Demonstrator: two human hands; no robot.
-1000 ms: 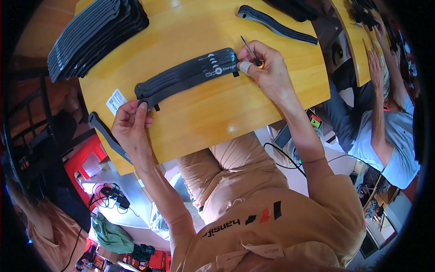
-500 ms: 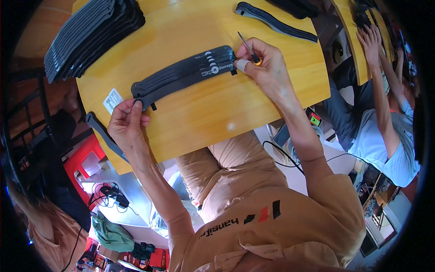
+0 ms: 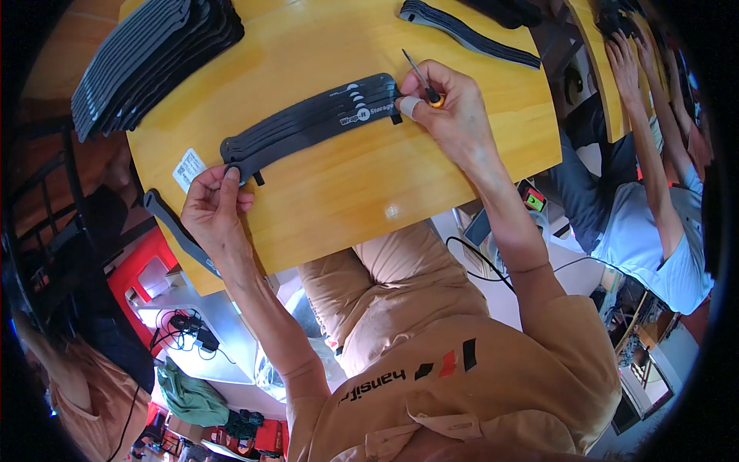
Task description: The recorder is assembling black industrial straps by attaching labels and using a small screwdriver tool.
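Co-worker's hand (image 3: 622,61) moved 11-ward; strap bundle (image 3: 308,122) 8-to-2, left hand (image 3: 215,208) pinching 8-end, right hand (image 3: 456,109) clamping slim tool (image 3: 436,100) at 2-end.

White lettering (image 3: 365,114) on black straps (image 3: 292,128), black lettering (image 3: 376,387) on tan shirt (image 3: 493,385).

Yellow wood-grain counter (image 3: 331,202), fanned dark strap set (image 3: 296,123) on it, thick strap pile (image 3: 158,65) beyond the set's left end, slim strap bundle (image 3: 471,36) beyond its right, white label (image 3: 189,165) and lone strap (image 3: 175,225) off its left end
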